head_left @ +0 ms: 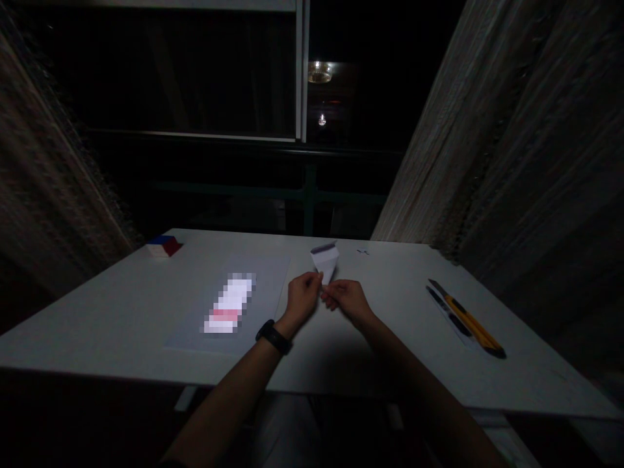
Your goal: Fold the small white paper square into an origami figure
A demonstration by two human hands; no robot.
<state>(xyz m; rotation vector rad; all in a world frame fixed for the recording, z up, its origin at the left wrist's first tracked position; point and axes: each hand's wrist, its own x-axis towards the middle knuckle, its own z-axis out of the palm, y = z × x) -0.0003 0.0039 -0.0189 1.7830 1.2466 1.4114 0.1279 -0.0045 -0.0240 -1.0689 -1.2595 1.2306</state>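
A small piece of folded white paper (325, 257) is held up over the middle of the table, wide at its far end and narrow towards me. My left hand (304, 298), with a dark watch on its wrist, pinches the narrow end between thumb and finger. Close beside it, my right hand (347, 299) has its thumb and fingers closed on the same narrow end. The fingertips hide the paper's tip, so its exact folds there cannot be made out.
On the white table (390, 364), a lit, blurred-out phone (229, 304) lies on a paper sheet (188, 328). A puzzle cube (164, 246) stands far left, small scraps (363, 251) at the back. A yellow utility knife (472, 318) and a black pen (449, 313) lie right.
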